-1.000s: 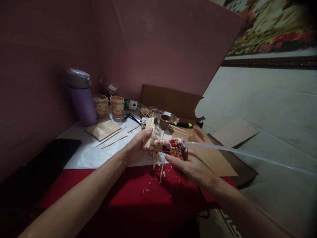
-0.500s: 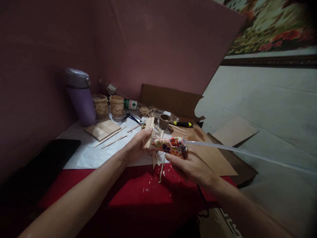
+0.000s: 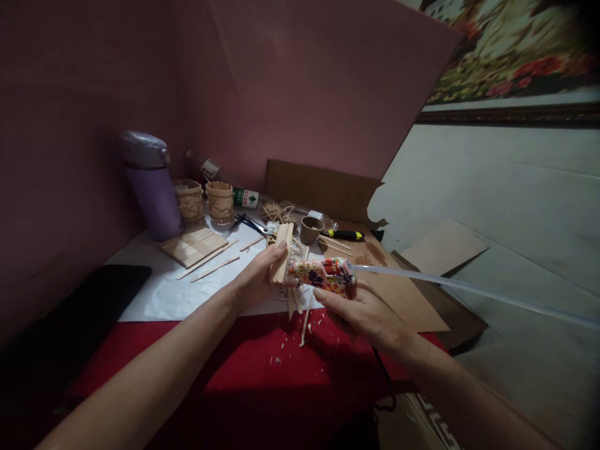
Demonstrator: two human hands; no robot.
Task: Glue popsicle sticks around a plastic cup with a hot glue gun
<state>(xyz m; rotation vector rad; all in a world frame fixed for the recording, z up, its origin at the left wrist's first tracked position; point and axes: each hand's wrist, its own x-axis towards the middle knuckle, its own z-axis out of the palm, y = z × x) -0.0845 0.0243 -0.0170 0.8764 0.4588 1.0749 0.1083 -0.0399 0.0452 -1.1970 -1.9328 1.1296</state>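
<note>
My left hand (image 3: pixel 257 275) is closed on a piece made of wooden craft sticks (image 3: pixel 282 253), held upright with the thumb on its face; a clear plastic part shows just behind it. My right hand (image 3: pixel 363 312) grips a flower-patterned glue gun (image 3: pixel 325 275), whose front end is at the right side of the sticks. I cannot tell whether the tip touches them. A long translucent glue stick (image 3: pixel 435 281) runs out of the gun's rear to the right. Loose sticks (image 3: pixel 305 322) lie below the hands.
On white paper (image 3: pixel 173 300) stand a purple bottle (image 3: pixel 152 194) and two decorated wooden cups (image 3: pixel 220 201). A stick panel (image 3: pixel 194 248), scissors (image 3: pixel 255 225), a small brown pot (image 3: pixel 312 230) and a black-yellow cutter (image 3: pixel 345 235) lie around. Cardboard (image 3: pixel 398 287) covers the right side; red cloth (image 3: pixel 225 356) hangs in front.
Almost nothing differs. The glue gun has tilted very slightly, and both hands keep their holds; the whole view has shifted a little.
</note>
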